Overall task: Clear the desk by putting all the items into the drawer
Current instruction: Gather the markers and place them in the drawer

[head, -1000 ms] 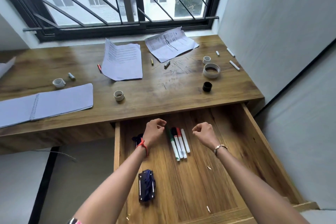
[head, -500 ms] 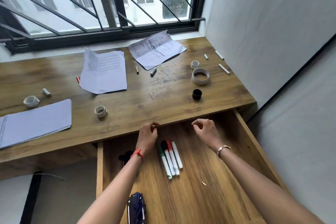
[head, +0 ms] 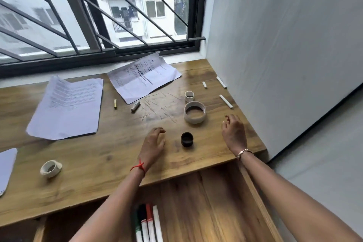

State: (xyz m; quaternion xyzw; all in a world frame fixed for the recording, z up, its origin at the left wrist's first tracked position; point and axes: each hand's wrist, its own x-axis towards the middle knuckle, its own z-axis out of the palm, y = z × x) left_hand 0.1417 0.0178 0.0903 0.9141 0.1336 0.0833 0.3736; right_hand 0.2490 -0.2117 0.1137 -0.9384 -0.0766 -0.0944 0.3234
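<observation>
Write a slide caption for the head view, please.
Left hand and right hand hover over the desk, flanking a black ring; markers lie in the drawer.

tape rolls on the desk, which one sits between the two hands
The small black roll, lying between the left hand and the right hand. It is the only dark one; the whitish rolls lie outside that gap.

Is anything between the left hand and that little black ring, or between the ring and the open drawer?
Nothing visible does. The left hand is just beside the black ring with only bare desk between them, and the open drawer lies below the desk edge with bare wood beside its markers.
</observation>
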